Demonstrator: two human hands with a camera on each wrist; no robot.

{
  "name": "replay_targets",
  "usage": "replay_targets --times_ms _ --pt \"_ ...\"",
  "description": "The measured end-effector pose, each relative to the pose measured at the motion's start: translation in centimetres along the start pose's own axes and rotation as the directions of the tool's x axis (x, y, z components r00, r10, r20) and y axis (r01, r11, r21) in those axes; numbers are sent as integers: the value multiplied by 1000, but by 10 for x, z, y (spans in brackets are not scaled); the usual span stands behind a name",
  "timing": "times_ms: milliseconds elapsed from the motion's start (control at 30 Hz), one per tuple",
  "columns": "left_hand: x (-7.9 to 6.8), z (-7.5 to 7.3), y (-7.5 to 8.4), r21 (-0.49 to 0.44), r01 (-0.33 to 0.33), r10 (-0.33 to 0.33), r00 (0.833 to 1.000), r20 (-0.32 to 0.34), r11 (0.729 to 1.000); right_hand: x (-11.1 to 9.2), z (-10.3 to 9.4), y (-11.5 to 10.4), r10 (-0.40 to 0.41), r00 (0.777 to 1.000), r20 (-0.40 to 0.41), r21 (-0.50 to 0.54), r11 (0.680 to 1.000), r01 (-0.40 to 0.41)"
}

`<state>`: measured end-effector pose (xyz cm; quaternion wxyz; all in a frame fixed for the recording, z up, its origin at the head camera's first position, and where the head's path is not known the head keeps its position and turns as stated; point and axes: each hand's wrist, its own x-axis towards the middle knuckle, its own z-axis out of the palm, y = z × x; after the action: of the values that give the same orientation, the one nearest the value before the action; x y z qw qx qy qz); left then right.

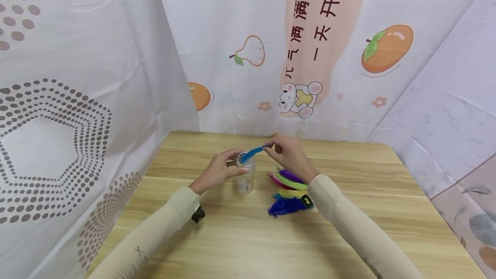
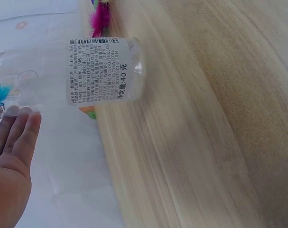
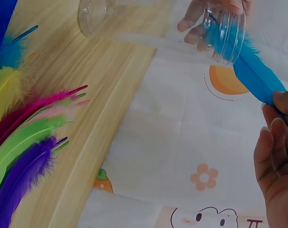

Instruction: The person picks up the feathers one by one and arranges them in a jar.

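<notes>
A clear plastic jar (image 1: 246, 180) with a printed label (image 2: 97, 71) stands on the wooden table, its mouth up. My left hand (image 1: 221, 168) grips it near the rim, thumb on one side and fingers on the other. Between thumb and fingers, my right hand (image 1: 288, 154) pinches one end of a blue feather (image 3: 257, 76). The feather slants down, and its fluffy quill end is inside the jar's mouth. Beneath my right forearm lies a group of loose feathers, among them a purple feather (image 3: 25, 178), a lime green feather (image 3: 27, 137) and a yellow feather (image 3: 6, 92).
The wooden table (image 1: 248, 236) ends at a printed white cloth (image 1: 232, 20) hanging behind it. Dark blue feathers (image 1: 286, 206) lie at the near end of the group, right of the jar. Black wrist gear (image 1: 198, 214) shows under the left sleeve.
</notes>
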<state>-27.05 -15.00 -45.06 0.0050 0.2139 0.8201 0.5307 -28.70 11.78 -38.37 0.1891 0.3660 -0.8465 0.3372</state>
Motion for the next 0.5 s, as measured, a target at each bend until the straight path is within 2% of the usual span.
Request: replay_targets --times_ms 267,500 --pt "0 -3 -1 5 0 0 1000 -5 1000 9 11 -4 -35 999 0 -9 999 35" --pt "1 -3 -3 -15 -27 27 1000 12 1000 12 24 -8 -10 996 85 8 1000 9"
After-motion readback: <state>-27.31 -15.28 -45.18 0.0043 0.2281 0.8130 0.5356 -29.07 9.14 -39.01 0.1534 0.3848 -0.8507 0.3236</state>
